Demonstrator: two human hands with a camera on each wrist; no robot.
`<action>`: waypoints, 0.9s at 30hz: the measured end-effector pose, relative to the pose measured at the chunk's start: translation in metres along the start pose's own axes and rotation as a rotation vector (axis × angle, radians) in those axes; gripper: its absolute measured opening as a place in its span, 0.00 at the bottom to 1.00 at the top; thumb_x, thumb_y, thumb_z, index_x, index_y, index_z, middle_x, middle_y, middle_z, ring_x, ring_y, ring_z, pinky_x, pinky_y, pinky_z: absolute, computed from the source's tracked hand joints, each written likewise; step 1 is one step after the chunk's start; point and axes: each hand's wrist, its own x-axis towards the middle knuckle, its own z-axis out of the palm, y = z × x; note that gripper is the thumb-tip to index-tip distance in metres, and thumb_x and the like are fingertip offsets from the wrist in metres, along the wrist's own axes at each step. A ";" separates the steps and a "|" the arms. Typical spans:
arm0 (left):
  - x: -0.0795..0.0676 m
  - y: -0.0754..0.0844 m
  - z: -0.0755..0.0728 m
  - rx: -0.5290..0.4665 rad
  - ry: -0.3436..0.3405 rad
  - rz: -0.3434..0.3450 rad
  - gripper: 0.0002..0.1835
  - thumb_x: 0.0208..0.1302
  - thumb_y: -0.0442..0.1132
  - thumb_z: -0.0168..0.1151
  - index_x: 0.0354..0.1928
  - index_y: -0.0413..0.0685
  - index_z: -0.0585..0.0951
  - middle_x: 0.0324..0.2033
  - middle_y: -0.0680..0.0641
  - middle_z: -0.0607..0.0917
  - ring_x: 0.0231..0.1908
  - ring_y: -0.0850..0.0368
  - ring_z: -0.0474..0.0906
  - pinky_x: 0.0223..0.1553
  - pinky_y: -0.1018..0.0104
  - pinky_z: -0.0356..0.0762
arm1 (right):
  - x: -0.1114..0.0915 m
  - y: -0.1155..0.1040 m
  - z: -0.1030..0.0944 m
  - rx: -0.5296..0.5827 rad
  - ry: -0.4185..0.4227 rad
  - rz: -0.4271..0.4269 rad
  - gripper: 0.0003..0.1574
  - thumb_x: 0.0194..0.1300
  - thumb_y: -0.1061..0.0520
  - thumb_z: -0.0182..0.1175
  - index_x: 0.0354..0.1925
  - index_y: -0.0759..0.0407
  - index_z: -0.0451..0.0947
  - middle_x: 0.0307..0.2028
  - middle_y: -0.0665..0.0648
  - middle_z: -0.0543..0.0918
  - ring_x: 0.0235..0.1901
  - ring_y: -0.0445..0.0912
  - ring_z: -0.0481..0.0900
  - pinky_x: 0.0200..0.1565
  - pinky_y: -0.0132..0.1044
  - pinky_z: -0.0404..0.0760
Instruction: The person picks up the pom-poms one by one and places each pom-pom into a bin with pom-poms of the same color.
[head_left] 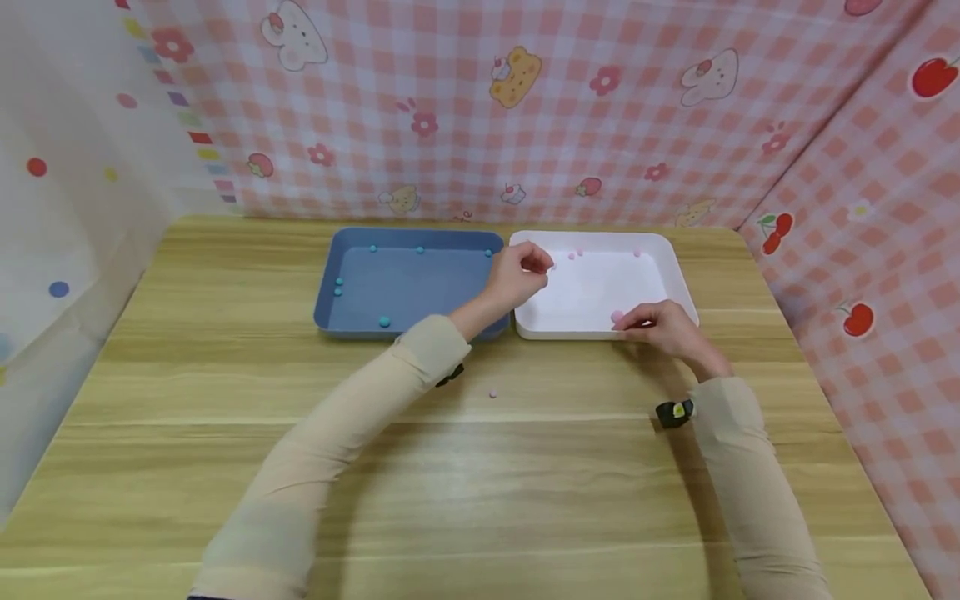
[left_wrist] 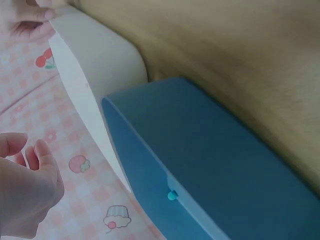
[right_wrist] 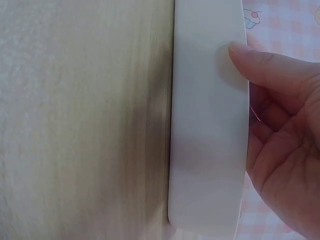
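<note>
The left hand (head_left: pixel 517 275) hovers above the adjoining ends of the trays. Its fingers bend loosely, and in the left wrist view a gap shows between thumb and fingertips, with nothing visible held. A small pink ball (head_left: pixel 553 267) is close by those fingertips. At the near rim of the white tray (head_left: pixel 536 319), the right hand (head_left: pixel 663 327) grips the wall: thumb (right_wrist: pixel 242 52) outside, the other fingers inside and partly hidden. Beside its fingertips is a larger pink ball (head_left: pixel 618 317). More small pink balls (head_left: pixel 572 257) lie along the tray's far side.
Left of the white tray stands a blue tray (head_left: pixel 412 236) with several teal balls (head_left: pixel 384 322) in it. One small pink ball (head_left: pixel 492 394) lies on the wooden table (head_left: pixel 480 500) in front. A checked pink cloth (head_left: pixel 450 83) hangs behind and to the right.
</note>
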 end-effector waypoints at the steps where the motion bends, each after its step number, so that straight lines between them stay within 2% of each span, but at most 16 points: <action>1: -0.003 -0.002 -0.001 -0.008 0.000 0.009 0.07 0.53 0.24 0.57 0.35 0.33 0.80 0.31 0.41 0.82 0.33 0.53 0.76 0.33 0.74 0.72 | 0.000 0.000 0.000 -0.001 0.000 -0.002 0.05 0.53 0.70 0.66 0.32 0.71 0.83 0.37 0.69 0.84 0.31 0.32 0.75 0.32 0.21 0.72; 6: -0.018 -0.007 -0.005 -0.029 -0.006 0.013 0.07 0.52 0.23 0.57 0.34 0.33 0.80 0.30 0.41 0.82 0.34 0.51 0.78 0.34 0.73 0.73 | 0.001 0.001 0.002 -0.015 -0.001 0.009 0.04 0.53 0.70 0.65 0.32 0.71 0.83 0.35 0.67 0.84 0.30 0.30 0.74 0.32 0.21 0.72; 12: -0.035 -0.010 -0.007 -0.033 -0.044 0.029 0.07 0.53 0.22 0.56 0.34 0.34 0.80 0.31 0.40 0.81 0.36 0.50 0.78 0.35 0.73 0.74 | 0.002 0.002 0.002 -0.021 -0.001 0.021 0.04 0.53 0.71 0.65 0.32 0.70 0.83 0.34 0.67 0.84 0.29 0.30 0.74 0.31 0.21 0.72; 16: -0.046 -0.014 -0.006 -0.082 -0.073 0.017 0.07 0.54 0.21 0.56 0.36 0.32 0.79 0.32 0.40 0.81 0.36 0.51 0.77 0.36 0.73 0.75 | 0.001 0.002 0.002 -0.022 -0.008 0.030 0.05 0.54 0.70 0.65 0.32 0.70 0.83 0.35 0.67 0.84 0.29 0.31 0.74 0.31 0.22 0.73; 21: -0.062 -0.021 -0.008 -0.127 -0.106 0.006 0.08 0.54 0.19 0.57 0.37 0.30 0.78 0.34 0.36 0.81 0.37 0.50 0.76 0.39 0.71 0.77 | 0.002 0.003 0.003 -0.020 -0.013 0.033 0.05 0.54 0.70 0.65 0.33 0.70 0.83 0.35 0.67 0.84 0.29 0.31 0.74 0.31 0.22 0.73; 27: -0.079 -0.029 -0.011 -0.114 -0.156 0.030 0.09 0.53 0.18 0.55 0.37 0.28 0.78 0.36 0.32 0.81 0.38 0.47 0.77 0.41 0.70 0.77 | 0.002 0.004 0.002 -0.022 -0.004 0.020 0.04 0.54 0.71 0.65 0.32 0.70 0.83 0.34 0.67 0.84 0.29 0.31 0.74 0.31 0.22 0.73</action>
